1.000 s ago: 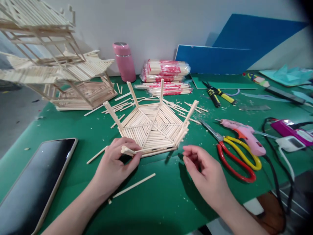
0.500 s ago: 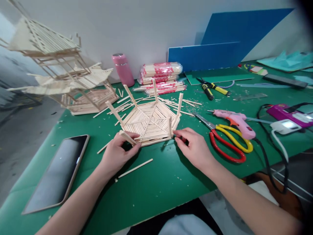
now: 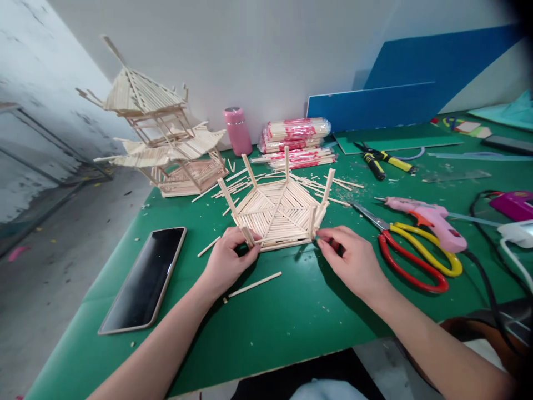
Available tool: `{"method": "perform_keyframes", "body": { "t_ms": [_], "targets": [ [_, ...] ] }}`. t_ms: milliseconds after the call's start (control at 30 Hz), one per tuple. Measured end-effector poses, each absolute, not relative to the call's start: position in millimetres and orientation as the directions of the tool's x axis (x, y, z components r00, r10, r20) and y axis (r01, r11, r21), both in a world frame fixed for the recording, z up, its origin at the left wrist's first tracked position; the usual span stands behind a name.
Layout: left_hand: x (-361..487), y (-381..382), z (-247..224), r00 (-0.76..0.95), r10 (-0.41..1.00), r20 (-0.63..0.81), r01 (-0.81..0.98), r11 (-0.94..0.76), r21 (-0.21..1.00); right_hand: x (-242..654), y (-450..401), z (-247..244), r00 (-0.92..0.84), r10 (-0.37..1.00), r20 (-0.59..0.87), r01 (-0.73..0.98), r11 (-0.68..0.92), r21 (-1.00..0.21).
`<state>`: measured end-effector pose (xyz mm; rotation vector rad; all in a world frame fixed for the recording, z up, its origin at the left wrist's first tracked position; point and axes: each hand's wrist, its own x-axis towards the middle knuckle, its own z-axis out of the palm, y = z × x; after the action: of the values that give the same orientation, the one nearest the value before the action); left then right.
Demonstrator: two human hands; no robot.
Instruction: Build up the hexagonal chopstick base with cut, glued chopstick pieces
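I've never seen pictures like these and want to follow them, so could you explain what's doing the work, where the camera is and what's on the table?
There is no machine here: a person works bare-handed. The picture comes from one camera worn on the head, looking forward and down. On the green table sits a six-sided stick frame with posts at its corners. The left hand grips its near left post; the right hand is at the near right post, its grip unclear. Around lie a phone, scissors, a pink glue gun and pliers; behind stand a pink flask and a pagoda-like stick model.
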<state>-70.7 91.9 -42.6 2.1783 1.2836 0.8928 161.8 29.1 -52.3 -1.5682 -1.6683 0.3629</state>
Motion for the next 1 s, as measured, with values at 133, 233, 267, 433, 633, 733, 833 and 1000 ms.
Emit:
{"method": "perform_keyframes", "body": {
  "t_ms": [133,233,267,433,633,733,833,1000],
  "targets": [
    [-72,92,-43,0.359,0.879,0.313,0.578,-0.473,0.665,143,22,-43,-0.071,0.883,0.465,0.711,0.371,-0.597],
    [-73,92,-41,0.370,0.875,0.314,0.572,-0.480,0.665,121,29,-38,-0.246,0.824,0.510,0.710,0.511,-0.484],
    [-73,92,-41,0.376,0.873,0.310,0.569,-0.482,0.667,114,34,-36,-0.281,0.808,0.518,0.716,0.535,-0.447],
    [-74,92,-40,0.408,0.863,0.298,0.512,-0.487,0.708,90,59,-32,-0.358,0.796,0.488,0.784,0.540,-0.306],
    [-74,93,-35,0.440,0.840,0.316,0.497,-0.521,0.694,84,68,-30,-0.398,0.804,0.441,0.804,0.538,-0.254],
    [-75,95,-36,0.456,0.843,0.286,0.520,-0.512,0.684,84,70,-29,-0.369,0.794,0.482,0.797,0.537,-0.275],
    [-76,95,-38,0.462,0.837,0.293,0.534,-0.526,0.662,83,74,-30,-0.320,0.794,0.516,0.796,0.521,-0.308],
    [-81,92,-39,0.425,0.859,0.284,0.534,-0.492,0.688,88,73,-41,-0.313,0.785,0.535,0.799,0.522,-0.298]
  ]
}}
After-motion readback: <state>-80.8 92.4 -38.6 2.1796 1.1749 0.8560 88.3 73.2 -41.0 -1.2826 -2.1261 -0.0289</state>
